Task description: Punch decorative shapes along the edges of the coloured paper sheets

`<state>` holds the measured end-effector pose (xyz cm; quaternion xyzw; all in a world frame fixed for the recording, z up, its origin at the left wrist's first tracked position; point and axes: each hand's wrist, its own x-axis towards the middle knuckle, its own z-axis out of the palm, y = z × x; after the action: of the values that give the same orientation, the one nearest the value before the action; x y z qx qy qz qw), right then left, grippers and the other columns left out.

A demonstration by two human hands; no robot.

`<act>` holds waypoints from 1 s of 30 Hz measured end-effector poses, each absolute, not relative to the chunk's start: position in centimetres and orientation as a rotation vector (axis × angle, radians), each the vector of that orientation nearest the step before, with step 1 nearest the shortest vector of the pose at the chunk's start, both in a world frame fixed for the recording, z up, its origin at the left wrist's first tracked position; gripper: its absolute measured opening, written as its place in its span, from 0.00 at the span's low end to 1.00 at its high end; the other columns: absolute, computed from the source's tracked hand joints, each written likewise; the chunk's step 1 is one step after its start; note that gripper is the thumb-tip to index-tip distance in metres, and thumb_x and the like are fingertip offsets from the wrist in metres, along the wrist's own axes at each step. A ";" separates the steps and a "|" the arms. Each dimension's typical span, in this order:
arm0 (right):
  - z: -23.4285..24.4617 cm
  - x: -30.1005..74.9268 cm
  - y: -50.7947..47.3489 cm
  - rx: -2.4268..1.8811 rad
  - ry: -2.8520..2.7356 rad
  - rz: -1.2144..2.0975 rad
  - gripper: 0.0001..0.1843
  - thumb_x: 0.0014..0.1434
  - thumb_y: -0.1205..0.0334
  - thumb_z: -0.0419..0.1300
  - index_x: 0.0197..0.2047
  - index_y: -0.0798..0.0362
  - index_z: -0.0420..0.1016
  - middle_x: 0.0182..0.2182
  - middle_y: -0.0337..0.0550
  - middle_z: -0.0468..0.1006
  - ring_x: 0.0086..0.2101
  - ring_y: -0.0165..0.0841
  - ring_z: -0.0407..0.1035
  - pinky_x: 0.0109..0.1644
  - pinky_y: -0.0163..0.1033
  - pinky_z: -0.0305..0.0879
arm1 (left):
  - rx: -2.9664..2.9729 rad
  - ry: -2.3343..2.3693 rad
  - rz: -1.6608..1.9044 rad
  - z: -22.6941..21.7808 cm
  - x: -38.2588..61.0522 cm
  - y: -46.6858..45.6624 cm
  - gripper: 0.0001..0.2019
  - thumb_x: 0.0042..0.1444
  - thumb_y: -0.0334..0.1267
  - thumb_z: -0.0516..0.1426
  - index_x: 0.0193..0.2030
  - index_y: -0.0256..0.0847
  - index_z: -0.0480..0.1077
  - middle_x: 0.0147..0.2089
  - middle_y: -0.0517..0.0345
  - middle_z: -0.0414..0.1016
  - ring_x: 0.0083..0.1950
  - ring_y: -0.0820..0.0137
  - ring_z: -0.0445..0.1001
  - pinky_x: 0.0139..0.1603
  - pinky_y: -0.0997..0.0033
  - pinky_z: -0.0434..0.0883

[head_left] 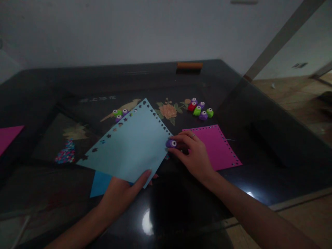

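1. Left hand [120, 190] is closest to the camera, thumb on top and fingers underneath, pinching the near corner of a light blue sheet [132, 141].
2. That sheet is tilted cornerwise, mid-table, with little cut-out shapes running along its two far edges.
3. Right hand [195, 155] has a small purple punch [170, 144] between thumb and fingers, right at the sheet's right edge. Can't tell if the paper's actually in the slot.
4. Darker blue sheet [100, 183] pokes out below, by the left wrist.
5. Pink sheet [215, 148] lies just beyond the right hand, holes along its far and right edges.
6. More punches: a red, green and purple bunch [197, 110] past the pink one, plus a few [117, 113] by the light blue sheet's upper-left edge.
7. Confetti pile [66, 152] off left, orange-brown roll [190, 65] near the table's [225, 90] far edge.
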<state>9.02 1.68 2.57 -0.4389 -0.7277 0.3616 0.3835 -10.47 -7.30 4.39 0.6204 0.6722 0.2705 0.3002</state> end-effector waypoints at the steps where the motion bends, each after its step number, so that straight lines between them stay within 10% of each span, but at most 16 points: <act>1: 2.7 9.0 1.8 -1.127 -1.883 0.869 0.11 0.53 0.66 0.65 0.42 0.52 0.76 0.41 0.46 0.72 0.36 0.34 0.72 0.40 0.42 0.73 | 1.680 1.786 0.720 4.3 -10.5 -7.3 0.16 0.56 0.51 0.51 0.28 0.48 0.76 0.26 0.65 0.82 0.31 0.64 0.81 0.42 0.66 0.76; 19: 2.6 9.8 2.9 -1.185 -1.815 1.003 0.10 0.50 0.68 0.66 0.38 0.51 0.76 0.33 0.41 0.81 0.33 0.35 0.76 0.38 0.42 0.74 | 2.159 1.913 0.792 2.4 -10.1 -7.9 0.13 0.60 0.47 0.49 0.40 0.42 0.69 0.39 0.51 0.79 0.52 0.56 0.73 0.56 0.55 0.68; 30: 1.2 9.7 3.0 -1.159 -1.770 1.034 0.10 0.49 0.69 0.67 0.37 0.52 0.75 0.34 0.42 0.82 0.36 0.37 0.77 0.41 0.44 0.75 | 2.180 1.944 0.632 1.5 -10.6 -8.7 0.18 0.60 0.51 0.48 0.35 0.43 0.73 0.28 0.52 0.76 0.44 0.56 0.76 0.53 0.54 0.70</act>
<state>9.72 2.96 1.15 -0.4547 -0.6942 0.4055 0.3834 -10.61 -8.74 1.47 0.7274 0.6485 0.2107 0.0766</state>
